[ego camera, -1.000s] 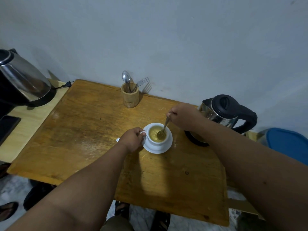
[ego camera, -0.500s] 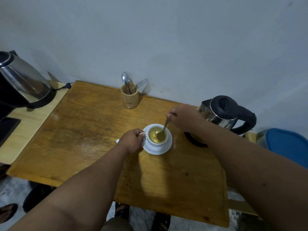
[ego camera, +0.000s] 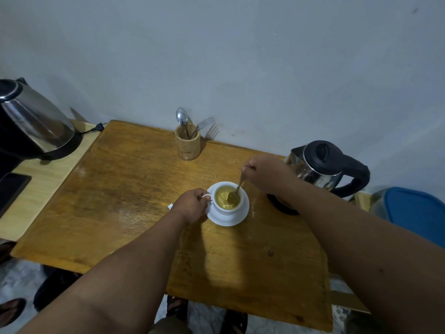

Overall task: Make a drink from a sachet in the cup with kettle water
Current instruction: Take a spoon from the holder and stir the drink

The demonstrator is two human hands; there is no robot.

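Home tea corner, wooden table (ego camera: 125, 189), two kettles (ego camera: 317, 165), cutlery holder (ego camera: 187, 145), plain wall (ego camera: 240, 56)

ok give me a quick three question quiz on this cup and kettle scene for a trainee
1. True or false: the cup stands on a saucer.
2. Which hand holds the spoon in the cup?
3. What holds the spare spoon and fork: A the wooden holder, B the kettle, C a blue tub?

Key: 1 true. 2 the right hand; the left hand is at the cup's handle. 3 A.
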